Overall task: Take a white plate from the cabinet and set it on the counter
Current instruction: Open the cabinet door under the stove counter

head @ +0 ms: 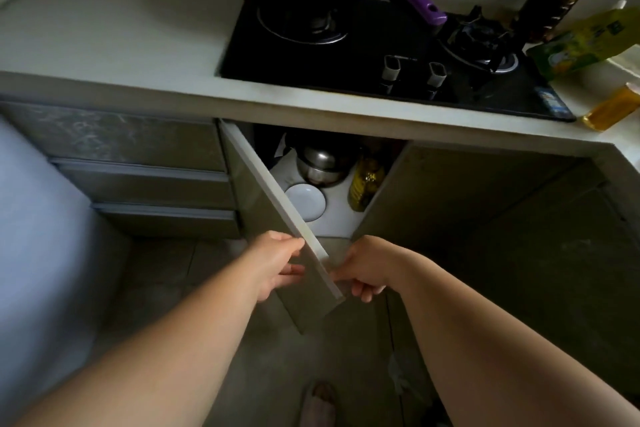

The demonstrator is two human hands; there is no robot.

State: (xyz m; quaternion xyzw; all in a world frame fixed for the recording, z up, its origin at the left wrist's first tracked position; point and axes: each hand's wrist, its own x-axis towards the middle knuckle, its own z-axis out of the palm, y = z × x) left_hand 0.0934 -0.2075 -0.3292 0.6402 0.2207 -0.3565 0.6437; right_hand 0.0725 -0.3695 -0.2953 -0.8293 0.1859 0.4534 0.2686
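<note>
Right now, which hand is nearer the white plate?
Left, narrowly. The left hand grips the door edge just below the plate; the right hand holds the door's lower corner, farther down.

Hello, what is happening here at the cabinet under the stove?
A person is at the cabinet door, which stands partly open below the counter. The left hand and the right hand are both at the door's lower edge. Inside, a white plate lies on the shelf beside a steel pot and an oil bottle. The plate is not yet touched.
</note>
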